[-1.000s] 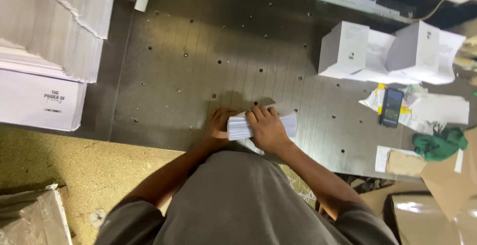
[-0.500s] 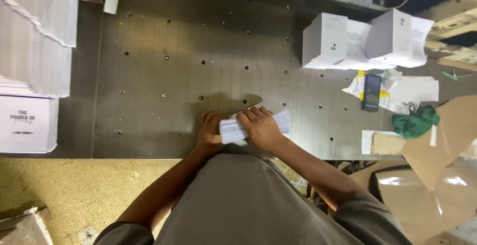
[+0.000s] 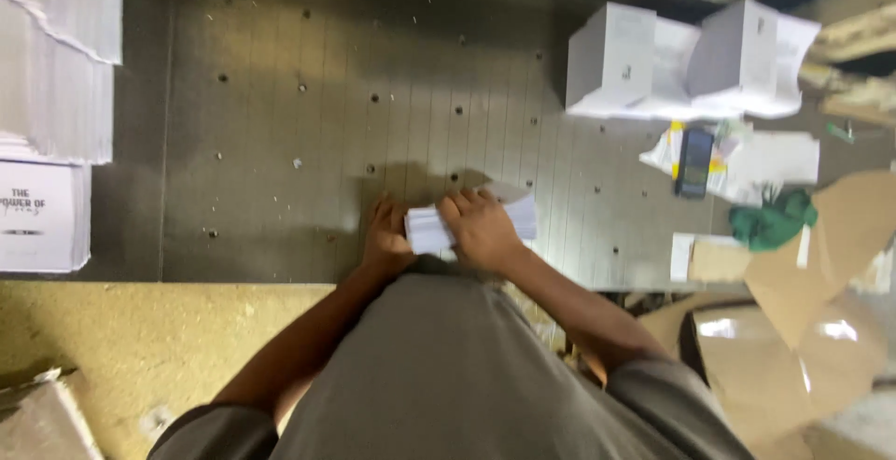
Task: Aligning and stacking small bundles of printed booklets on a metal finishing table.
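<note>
Head view: small stack of white cards (image 3: pixel 471 222) was clamped between both hands at frame centre, on the grey metal table (image 3: pixel 280 143). Left hand (image 3: pixel 387 241) gripped its left end; right hand (image 3: pixel 481 227) was closed over the top. White boxes (image 3: pixel 691 59) sat upper right, w/ dark phone (image 3: pixel 693 161) below them.

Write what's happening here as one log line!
left hand: steadies paper stack | right hand: grips it from above | surface: metal table
</note>
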